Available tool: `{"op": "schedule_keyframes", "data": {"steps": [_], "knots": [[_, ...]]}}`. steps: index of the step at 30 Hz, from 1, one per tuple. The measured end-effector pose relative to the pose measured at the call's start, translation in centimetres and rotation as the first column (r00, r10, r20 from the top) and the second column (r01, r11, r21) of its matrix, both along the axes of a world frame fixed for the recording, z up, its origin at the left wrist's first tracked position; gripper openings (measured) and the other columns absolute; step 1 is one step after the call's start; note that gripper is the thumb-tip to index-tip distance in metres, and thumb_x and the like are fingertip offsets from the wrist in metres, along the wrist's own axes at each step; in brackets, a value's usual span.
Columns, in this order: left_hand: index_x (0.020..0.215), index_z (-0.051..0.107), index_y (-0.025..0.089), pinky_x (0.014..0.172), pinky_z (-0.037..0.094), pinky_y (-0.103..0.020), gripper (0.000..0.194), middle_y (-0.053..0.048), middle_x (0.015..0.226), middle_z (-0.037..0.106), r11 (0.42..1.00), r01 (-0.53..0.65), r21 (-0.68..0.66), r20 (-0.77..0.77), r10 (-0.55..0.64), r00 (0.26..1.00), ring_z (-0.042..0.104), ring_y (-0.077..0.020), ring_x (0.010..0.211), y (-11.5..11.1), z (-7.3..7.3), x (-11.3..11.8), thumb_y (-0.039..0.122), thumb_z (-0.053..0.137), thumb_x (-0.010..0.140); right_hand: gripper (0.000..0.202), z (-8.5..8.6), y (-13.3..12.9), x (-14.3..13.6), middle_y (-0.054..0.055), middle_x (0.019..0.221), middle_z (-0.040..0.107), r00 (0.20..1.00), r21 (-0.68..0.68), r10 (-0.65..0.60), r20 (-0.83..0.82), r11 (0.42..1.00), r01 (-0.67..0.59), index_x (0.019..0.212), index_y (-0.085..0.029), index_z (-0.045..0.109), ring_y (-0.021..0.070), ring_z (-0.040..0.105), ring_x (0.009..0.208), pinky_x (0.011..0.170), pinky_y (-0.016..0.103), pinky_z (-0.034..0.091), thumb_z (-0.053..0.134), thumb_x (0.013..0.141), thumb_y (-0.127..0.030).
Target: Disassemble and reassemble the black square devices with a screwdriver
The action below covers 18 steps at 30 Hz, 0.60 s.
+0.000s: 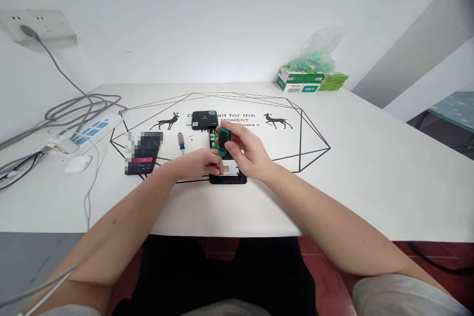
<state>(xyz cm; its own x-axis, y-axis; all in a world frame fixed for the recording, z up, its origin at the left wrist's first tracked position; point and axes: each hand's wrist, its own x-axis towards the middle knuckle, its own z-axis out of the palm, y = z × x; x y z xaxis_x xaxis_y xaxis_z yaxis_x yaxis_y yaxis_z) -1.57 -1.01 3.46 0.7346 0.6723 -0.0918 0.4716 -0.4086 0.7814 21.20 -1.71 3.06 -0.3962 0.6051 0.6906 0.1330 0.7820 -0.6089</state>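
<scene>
My right hand [250, 150] grips a green-and-black screwdriver [223, 139], its shaft pointing down into an opened black device [227, 180]. Inside that device a green circuit board [214, 139] and a silvery panel show, partly covered by my hands. My left hand [198, 163] is at the device's left side, fingers curled together close to the screwdriver's tip; what they pinch, if anything, is hidden. Just behind lies a flat black cover [205, 119] with small labels. A second screwdriver [181, 142] with a reddish-blue handle rests to the left, beside a few tiny dark bits [191, 137].
A phone [144, 153] lies left of my left hand. Farther left are a white earbud case [79, 163], a power strip [92, 131] and coiled grey cables [70, 106]. Green-and-white boxes [301, 80] with a plastic bag [314, 59] stand against the wall at back right.
</scene>
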Motion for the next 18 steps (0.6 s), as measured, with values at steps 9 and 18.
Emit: {"op": "schedule_keyframes", "data": {"steps": [9, 18], "knots": [[0.094, 0.081, 0.024, 0.082, 0.055, -0.038, 0.01, -0.006, 0.105, 0.072, 0.999, 0.001, 0.034, -0.038, 0.0, 0.999, 0.071, -0.0233, 0.088, 0.13, 0.05, -0.14, 0.025, 0.072, 0.089, 0.046, 0.0, 0.11, 0.02, 0.011, 0.133, 0.072, 1.0, 0.048, 0.019, 0.015, 0.999, -0.02, 0.158, -0.037, 0.053, 0.0286, 0.073, 0.123, 0.093, 0.05, 0.071, 0.046, 0.113, -0.042], [0.092, 0.077, 0.022, 0.084, 0.055, -0.036, 0.005, -0.003, 0.102, 0.073, 0.996, 0.024, 0.09, -0.139, -0.012, 0.99, 0.072, -0.0224, 0.089, 0.23, 0.08, -0.04, 0.02, 0.072, 0.092, 0.049, 0.19, 0.26, -0.34, 0.01, 0.131, 0.073, 0.998, 0.259, 0.057, -0.011, 0.965, -0.052, 0.159, -0.038, 0.052, 0.0254, 0.07, 0.115, 0.084, 0.043, 0.07, 0.052, 0.111, -0.026]]}}
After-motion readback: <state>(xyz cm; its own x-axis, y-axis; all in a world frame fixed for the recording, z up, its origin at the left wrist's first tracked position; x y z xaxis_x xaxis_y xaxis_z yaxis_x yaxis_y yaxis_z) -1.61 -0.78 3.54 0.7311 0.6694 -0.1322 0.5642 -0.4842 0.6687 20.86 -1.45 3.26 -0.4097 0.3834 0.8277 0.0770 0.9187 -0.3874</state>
